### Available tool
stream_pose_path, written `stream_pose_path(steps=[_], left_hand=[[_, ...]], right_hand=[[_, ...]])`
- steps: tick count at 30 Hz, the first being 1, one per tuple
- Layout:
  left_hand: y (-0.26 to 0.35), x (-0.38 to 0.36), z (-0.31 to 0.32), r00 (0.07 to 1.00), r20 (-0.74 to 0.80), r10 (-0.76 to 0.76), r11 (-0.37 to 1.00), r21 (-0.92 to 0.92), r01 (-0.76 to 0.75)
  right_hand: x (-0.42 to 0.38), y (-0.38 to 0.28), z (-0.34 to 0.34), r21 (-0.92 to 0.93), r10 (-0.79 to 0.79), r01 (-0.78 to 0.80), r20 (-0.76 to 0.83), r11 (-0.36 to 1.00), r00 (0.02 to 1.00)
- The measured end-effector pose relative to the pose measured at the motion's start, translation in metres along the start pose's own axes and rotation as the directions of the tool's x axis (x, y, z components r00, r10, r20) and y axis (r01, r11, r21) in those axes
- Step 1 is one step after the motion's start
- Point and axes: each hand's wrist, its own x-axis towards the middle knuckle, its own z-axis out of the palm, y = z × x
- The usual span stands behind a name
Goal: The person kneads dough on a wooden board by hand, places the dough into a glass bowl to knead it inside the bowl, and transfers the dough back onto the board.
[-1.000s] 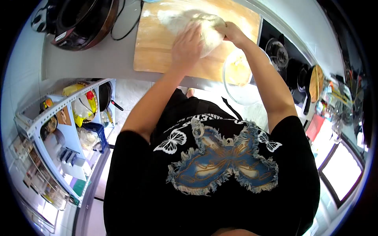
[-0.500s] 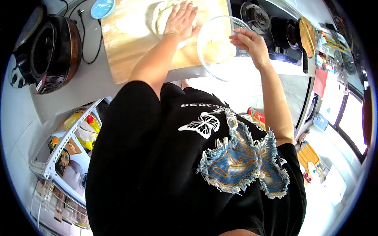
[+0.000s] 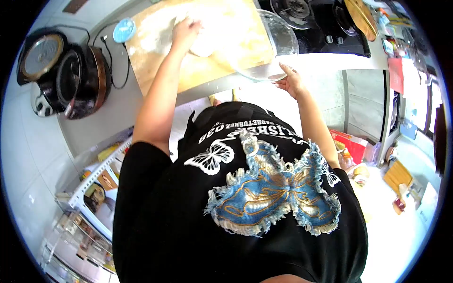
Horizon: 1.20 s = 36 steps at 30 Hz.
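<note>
My left hand (image 3: 186, 32) is over the wooden board, its fingers curled against the pale dough (image 3: 204, 46). Glare washes out much of the dough's outline. A large clear glass bowl (image 3: 282, 40) stands at the board's right side, partly over the counter's front edge. At the bowl's near right rim is my right hand (image 3: 289, 80), with the thumb above the rim and the fingers lower down around it. White flour dusts the wooden board (image 3: 155, 70).
A small blue bowl (image 3: 124, 30) sits at the board's back left corner. Beyond a black cable, a dark round cooker (image 3: 82, 80) occupies the counter's left. Behind the glass bowl is a black gas stove (image 3: 321, 33), with a round wooden lid (image 3: 361, 19) at its right.
My left hand has gone from flat and spread on the dough to curled at its left part. My right hand has moved from inside the bowl's far side to its near rim. The view has shifted.
</note>
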Motion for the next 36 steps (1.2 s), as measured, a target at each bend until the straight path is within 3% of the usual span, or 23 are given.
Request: stream_pose_path(steps=[1,3,5,6,11,17,20,28,32,36], left_hand=[[-0.014,0.0,-0.004,0.998,0.004,0.061,0.992,0.114,-0.061],[-0.005,-0.021,-0.008,1.0,0.002,0.002,0.977,0.214,-0.003],[0.006,-0.039,-0.009,0.989,0.062,-0.135,0.983,0.136,0.126],[0.012,-0.045,-0.006,0.99,0.083,-0.117,0.984,0.148,0.104],[0.015,-0.068,0.002,0.908,0.257,-0.332,0.937,0.199,0.287],[0.006,-0.084,0.011,0.831,0.41,-0.375,0.924,0.242,0.297],[0.008,-0.092,0.018,0.811,0.405,-0.422,0.899,0.303,0.317],[0.016,-0.093,0.018,0.745,0.55,-0.378,0.913,0.089,0.397],[0.01,-0.098,-0.01,0.837,0.442,-0.322,0.946,0.134,0.293],[0.002,-0.121,-0.038,0.891,0.271,-0.364,0.928,0.022,0.372]], right_hand=[[0.006,0.002,-0.003,0.0,0.005,-0.005,0.021,1.0,1.0],[0.02,0.013,-0.009,0.049,-0.021,0.019,0.035,0.999,0.999],[0.021,0.018,-0.006,0.043,-0.059,0.058,0.013,0.997,0.998],[0.022,0.017,-0.006,0.066,-0.073,0.073,-0.001,0.995,0.997],[0.019,0.014,0.0,0.098,-0.048,0.048,0.0,0.994,0.999],[0.002,0.026,0.014,0.128,-0.155,0.158,-0.037,0.979,0.987],[-0.005,0.026,0.016,0.064,-0.218,0.223,-0.086,0.973,0.972],[-0.049,0.006,-0.001,0.309,-0.15,0.178,-0.111,0.934,0.982],[-0.063,-0.003,-0.032,0.353,-0.138,0.187,-0.16,0.917,0.977],[-0.066,-0.009,-0.077,0.354,-0.144,0.21,-0.205,0.911,0.968]])
